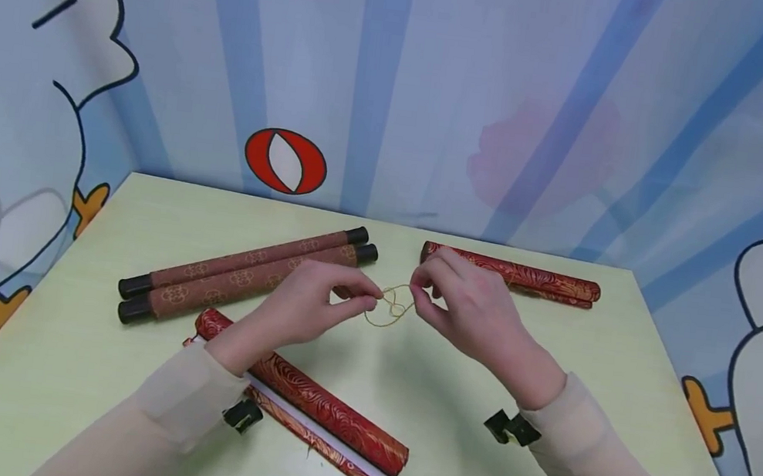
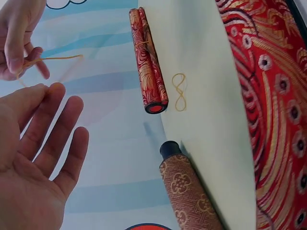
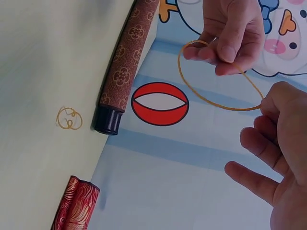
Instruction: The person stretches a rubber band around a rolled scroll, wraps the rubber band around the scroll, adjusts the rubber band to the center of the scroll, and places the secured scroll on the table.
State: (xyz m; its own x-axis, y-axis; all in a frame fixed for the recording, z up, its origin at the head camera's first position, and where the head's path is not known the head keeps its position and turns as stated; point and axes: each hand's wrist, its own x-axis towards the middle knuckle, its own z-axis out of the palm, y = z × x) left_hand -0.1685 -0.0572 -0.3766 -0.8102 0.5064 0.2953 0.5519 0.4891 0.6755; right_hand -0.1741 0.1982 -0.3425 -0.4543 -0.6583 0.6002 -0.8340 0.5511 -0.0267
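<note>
- Blue-striped cartoon backdrop [image 1: 436,120] rises behind my pale-green tabletop [image 1: 627,357].
- Above it, my left hand [image 1: 305,304] and right hand [image 1: 475,302] pinch opposite sides of one thin yellow elastic-looking loop [image 3: 230,108].
- I should stretch it gently, evenly.

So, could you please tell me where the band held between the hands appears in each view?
Head: band just below centre.
Left wrist: band at upper left.
Right wrist: band right of centre, in the upper half.
Shared landmark: the red oval, cut off at the left wrist view's bottom edge.
</note>
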